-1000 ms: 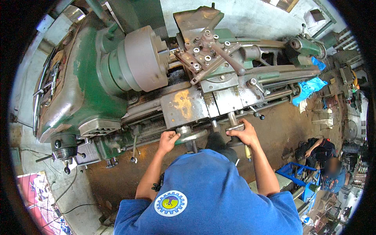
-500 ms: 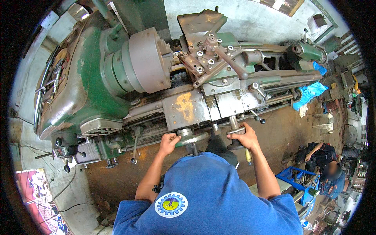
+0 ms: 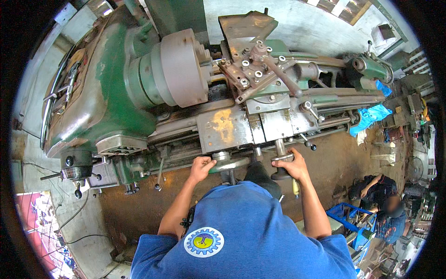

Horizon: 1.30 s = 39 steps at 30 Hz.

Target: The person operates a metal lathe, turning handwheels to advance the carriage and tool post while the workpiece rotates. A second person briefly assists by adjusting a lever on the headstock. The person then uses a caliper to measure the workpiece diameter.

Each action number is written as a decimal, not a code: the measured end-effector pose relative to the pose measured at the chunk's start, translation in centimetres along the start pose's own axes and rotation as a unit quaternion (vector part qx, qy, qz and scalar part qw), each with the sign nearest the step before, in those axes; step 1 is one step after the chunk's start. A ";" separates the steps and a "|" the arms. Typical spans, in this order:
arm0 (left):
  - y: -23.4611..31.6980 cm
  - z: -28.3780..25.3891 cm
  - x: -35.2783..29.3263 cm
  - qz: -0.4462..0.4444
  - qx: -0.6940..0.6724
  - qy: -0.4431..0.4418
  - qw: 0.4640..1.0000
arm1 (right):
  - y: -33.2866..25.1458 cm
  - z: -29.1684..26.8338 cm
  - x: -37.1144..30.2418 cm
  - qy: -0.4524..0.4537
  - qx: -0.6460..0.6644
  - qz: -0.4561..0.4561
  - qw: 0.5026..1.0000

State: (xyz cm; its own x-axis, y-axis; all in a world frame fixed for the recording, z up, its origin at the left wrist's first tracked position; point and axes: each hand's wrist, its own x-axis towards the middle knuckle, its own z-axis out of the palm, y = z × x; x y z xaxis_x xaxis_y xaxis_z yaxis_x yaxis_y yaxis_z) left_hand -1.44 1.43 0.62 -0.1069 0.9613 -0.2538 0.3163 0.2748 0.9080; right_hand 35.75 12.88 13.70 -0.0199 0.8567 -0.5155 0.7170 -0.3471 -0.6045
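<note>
A large green metal lathe stretches across the view in front of me. My left hand point(image 3: 201, 169) is closed on the left rim of the wide carriage handwheel point(image 3: 233, 164). My right hand point(image 3: 295, 166) is wrapped round a smaller handwheel point(image 3: 281, 158) at the end of the cross-slide shaft. Below my right hand hangs that wheel's yellowish crank handle point(image 3: 295, 188). The carriage point(image 3: 224, 128) lies just beyond both hands. Behind it sit the tool post point(image 3: 258, 58) with its long clamping lever point(image 3: 284, 78), and the thick round chuck point(image 3: 183, 67) at the left.
Levers with black knobs point(image 3: 77, 171) stick out from the headstock point(image 3: 104, 100). The tailstock point(image 3: 371, 66) stands at the far right of the bed, near blue plastic sheeting point(image 3: 370, 117). At the lower right, another person point(image 3: 389, 211) crouches beside a blue metal frame point(image 3: 346, 214).
My view has shifted slightly, so the lathe sits a little farther right in it. Both hands keep their places on the two handwheels.
</note>
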 end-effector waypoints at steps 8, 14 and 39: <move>-0.2 0.0 0.0 0.024 -0.002 0.004 1.000 | 0.5 0.1 0.3 0.000 -0.011 0.010 1.000; -0.1 -0.1 -0.1 0.021 -0.008 0.002 1.000 | 0.9 0.2 0.6 -0.010 -0.008 0.013 1.000; 0.2 -0.3 -0.2 0.011 -0.011 -0.002 1.000 | 0.7 0.2 0.5 -0.006 -0.011 0.009 1.000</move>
State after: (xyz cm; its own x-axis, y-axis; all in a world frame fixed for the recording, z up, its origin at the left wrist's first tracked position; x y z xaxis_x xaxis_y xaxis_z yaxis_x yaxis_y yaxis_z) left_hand -1.66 1.33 0.97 -0.0954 0.9675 -0.2343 0.2974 0.2523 0.9208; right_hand 36.11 13.01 12.86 -0.0161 0.8458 -0.5333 0.7327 -0.3530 -0.5819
